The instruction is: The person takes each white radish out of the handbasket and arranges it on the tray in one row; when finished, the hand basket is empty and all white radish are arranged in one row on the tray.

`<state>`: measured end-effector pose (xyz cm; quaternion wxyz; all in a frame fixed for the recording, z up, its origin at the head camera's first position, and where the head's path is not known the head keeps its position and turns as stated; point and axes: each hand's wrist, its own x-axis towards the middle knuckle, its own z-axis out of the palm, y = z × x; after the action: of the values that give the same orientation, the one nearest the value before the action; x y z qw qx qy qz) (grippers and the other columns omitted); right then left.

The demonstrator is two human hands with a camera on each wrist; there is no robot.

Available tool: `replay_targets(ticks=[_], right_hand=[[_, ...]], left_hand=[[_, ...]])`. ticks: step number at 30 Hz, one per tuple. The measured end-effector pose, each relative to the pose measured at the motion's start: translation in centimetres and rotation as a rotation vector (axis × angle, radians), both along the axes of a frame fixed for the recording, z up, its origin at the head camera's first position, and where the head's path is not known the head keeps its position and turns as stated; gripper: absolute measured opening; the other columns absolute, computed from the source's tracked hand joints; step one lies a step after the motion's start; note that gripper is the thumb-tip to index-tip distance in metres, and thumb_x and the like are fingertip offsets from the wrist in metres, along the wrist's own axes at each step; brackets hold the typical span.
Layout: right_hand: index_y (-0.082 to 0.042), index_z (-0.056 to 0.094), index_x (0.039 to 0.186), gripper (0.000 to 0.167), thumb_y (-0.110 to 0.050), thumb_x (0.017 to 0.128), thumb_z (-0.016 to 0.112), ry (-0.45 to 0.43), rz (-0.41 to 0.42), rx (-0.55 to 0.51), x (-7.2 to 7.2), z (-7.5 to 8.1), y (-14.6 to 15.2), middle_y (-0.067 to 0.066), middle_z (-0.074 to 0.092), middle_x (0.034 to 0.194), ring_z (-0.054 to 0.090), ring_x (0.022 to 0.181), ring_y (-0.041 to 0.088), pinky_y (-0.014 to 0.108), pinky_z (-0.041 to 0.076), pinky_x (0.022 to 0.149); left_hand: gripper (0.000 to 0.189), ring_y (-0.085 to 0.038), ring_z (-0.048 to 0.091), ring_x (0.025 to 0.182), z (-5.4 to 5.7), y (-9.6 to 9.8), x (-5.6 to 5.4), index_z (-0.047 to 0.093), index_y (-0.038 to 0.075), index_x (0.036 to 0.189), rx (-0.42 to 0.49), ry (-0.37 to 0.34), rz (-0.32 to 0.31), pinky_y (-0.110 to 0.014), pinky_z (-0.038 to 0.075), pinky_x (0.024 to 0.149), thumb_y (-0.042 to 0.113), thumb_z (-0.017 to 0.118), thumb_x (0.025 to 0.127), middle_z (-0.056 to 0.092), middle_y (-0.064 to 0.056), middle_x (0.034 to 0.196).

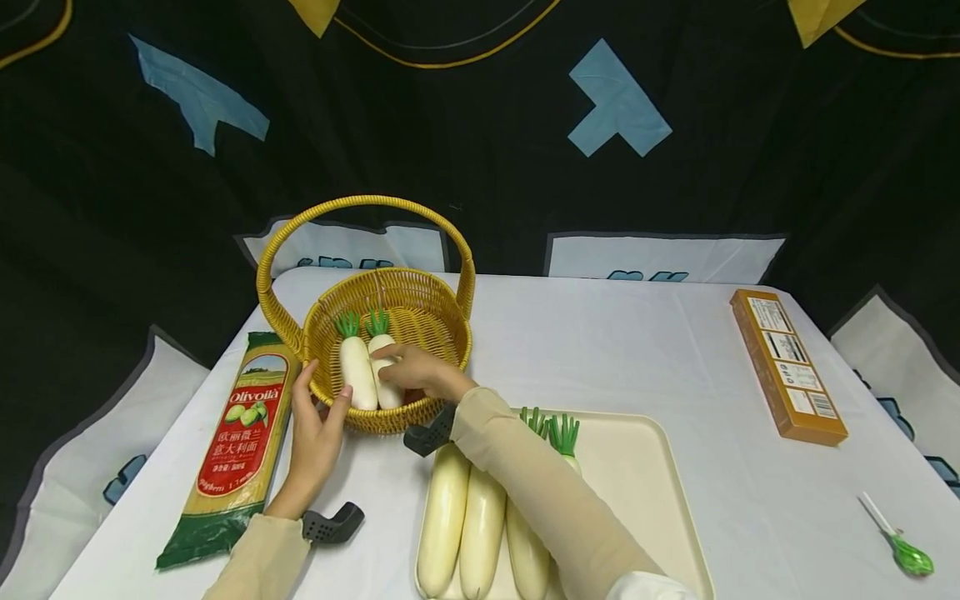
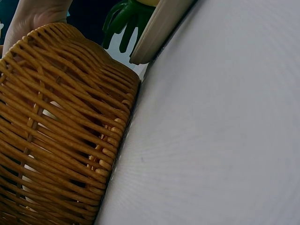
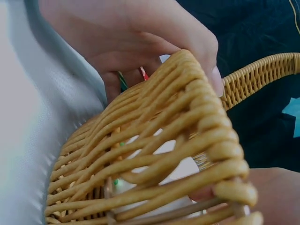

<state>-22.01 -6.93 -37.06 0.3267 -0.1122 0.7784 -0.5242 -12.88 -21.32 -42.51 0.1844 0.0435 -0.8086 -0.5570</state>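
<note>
A yellow wicker basket with a tall arched handle stands on the table at the left of centre. Two white radishes with green tops lie side by side in it. My left hand grips the near left rim, thumb over the edge and fingers along the outside wall. Reaching in over the near right rim, my right hand holds the right-hand radish around its middle, its fingers laid across the body. In the right wrist view, the left thumb presses over the woven rim.
Several more white radishes lie on a cream tray under my right forearm. A spaghetti pack lies left of the basket. Toward the right edge are an orange-brown box and a small green-wrapped lollipop.
</note>
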Motion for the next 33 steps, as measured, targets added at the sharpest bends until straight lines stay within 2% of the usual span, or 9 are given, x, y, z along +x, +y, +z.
replay_targets(ticks=[8,15,22,26,30,33], right_hand=[[-0.017,0.047,0.131,0.04,-0.015,0.091,0.048,0.013,0.002,-0.072,-0.1,0.1,0.2,0.013,0.042,0.132,0.055,0.086,0.018,0.03,0.05,0.066],[-0.016,0.041,0.133,0.045,-0.014,0.089,0.046,-0.124,0.038,-0.26,-0.4,0.5,0.7,0.009,0.05,0.106,0.056,0.072,0.018,0.031,0.051,0.067],[-0.016,0.039,0.135,0.045,-0.012,0.091,0.044,-0.199,0.048,-0.366,-0.7,0.8,1.3,0.008,0.051,0.098,0.054,0.075,0.017,0.028,0.05,0.066],[-0.017,0.037,0.137,0.045,-0.012,0.093,0.042,-0.216,0.081,-0.429,-0.4,1.3,2.0,0.009,0.049,0.107,0.053,0.082,0.017,0.028,0.049,0.068],[-0.018,0.032,0.139,0.046,-0.011,0.094,0.038,-0.218,0.154,-0.503,0.0,2.2,3.2,0.009,0.039,0.126,0.05,0.093,0.019,0.03,0.048,0.075],[-0.021,0.031,0.139,0.046,-0.01,0.095,0.038,-0.197,0.206,-0.52,0.5,3.1,4.7,0.009,0.033,0.133,0.05,0.099,0.02,0.032,0.046,0.081]], left_hand=[[0.063,-0.03,0.023,0.132,0.0,0.1,0.0,0.013,0.014,0.143,-0.013,0.005,0.006,-0.049,0.029,0.101,0.019,0.048,0.092,0.013,-0.011,0.147],[0.063,-0.029,0.021,0.134,-0.1,0.0,0.0,0.012,0.015,0.143,-0.026,-0.017,0.015,-0.052,0.027,0.103,0.023,0.048,0.092,0.012,-0.011,0.147],[0.064,-0.029,0.018,0.135,0.0,0.1,-0.1,0.012,0.014,0.143,-0.024,-0.022,0.012,-0.054,0.024,0.105,0.025,0.049,0.092,0.01,-0.012,0.148],[0.064,-0.028,0.018,0.135,-0.1,0.1,0.0,0.013,0.014,0.143,-0.024,-0.029,0.021,-0.053,0.025,0.105,0.024,0.049,0.092,0.01,-0.012,0.148],[0.064,-0.029,0.02,0.134,0.0,0.1,0.0,0.013,0.014,0.143,-0.022,-0.028,0.024,-0.052,0.025,0.104,0.024,0.049,0.092,0.011,-0.012,0.147],[0.064,-0.03,0.022,0.133,0.1,0.0,-0.1,0.013,0.014,0.143,-0.026,-0.017,0.026,-0.052,0.025,0.104,0.024,0.049,0.092,0.013,-0.013,0.147]])
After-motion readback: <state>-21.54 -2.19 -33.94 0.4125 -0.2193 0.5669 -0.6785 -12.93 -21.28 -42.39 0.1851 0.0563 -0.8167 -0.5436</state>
